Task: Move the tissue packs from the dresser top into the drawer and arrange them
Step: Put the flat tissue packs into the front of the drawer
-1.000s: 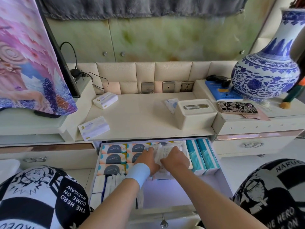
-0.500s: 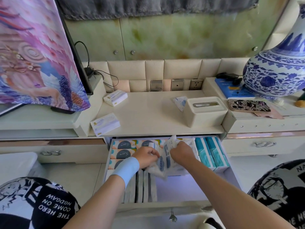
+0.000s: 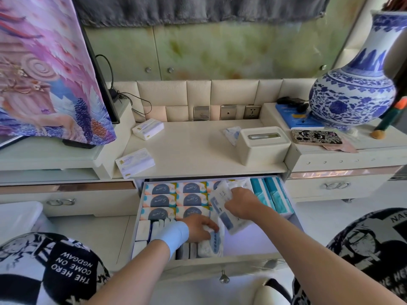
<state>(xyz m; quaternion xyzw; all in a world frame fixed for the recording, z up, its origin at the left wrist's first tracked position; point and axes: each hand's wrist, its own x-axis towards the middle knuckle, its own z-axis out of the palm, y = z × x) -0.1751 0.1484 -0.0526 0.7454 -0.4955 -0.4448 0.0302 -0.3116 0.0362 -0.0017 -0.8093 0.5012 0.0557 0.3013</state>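
Left hand (image 3: pixel 199 230): fingers curled over a soft pack (image 3: pixel 211 244) at the drawer's front edge, pressing it beside the upright packs (image 3: pixel 154 227).
Right hand (image 3: pixel 242 204): pinches a printed pack (image 3: pixel 222 211), tilted, long axis front to back, above the middle of the drawer (image 3: pixel 253 243).
Bench (image 3: pixel 198 150): corner pack (image 3: pixel 134 162) at the front left, back pack (image 3: pixel 148 128) near the back left. Both lie flat, long axes roughly left to right.
Key relation: both bench packs lie beyond and left of the hands, and the left hand is nearer.
Judged step: seating the held packs first.
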